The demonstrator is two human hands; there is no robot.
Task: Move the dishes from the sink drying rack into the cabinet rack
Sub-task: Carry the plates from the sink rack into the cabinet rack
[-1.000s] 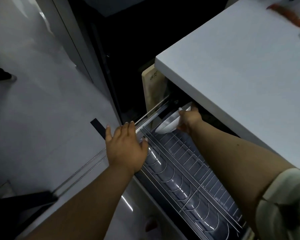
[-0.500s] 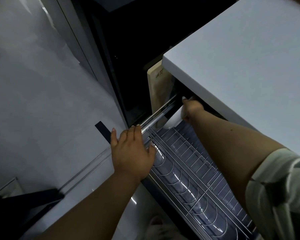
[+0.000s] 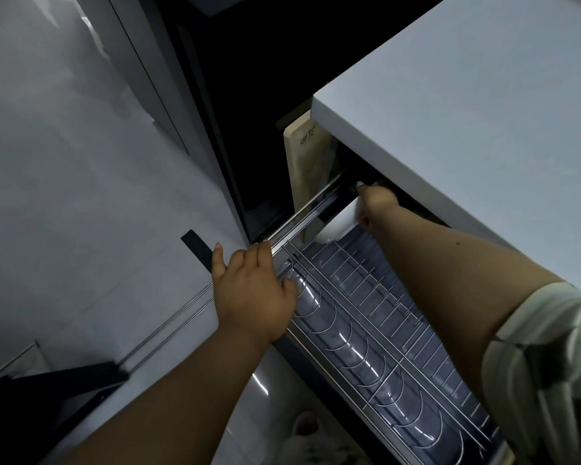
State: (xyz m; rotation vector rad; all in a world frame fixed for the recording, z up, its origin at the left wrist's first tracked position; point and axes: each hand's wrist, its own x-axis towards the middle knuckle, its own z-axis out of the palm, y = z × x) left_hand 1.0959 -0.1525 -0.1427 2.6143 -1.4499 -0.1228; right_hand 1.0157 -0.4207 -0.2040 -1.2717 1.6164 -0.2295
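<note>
The right hand (image 3: 376,199) is holding a white bowl (image 3: 337,224) in the rack (image 3: 366,317), while the left hand (image 3: 254,293) is resting flat on its rail.

left hand (image 3: 254,290): flat, fingers straight | right hand (image 3: 376,199): curled, arm extended

You're looking at a dim, bluish scene; the white flat countertop (image 3: 483,112) is brightest. The cabinet gap behind falls to black. Chrome wire rack (image 3: 366,317) shows small glints, and straight edges bow outward.
</note>
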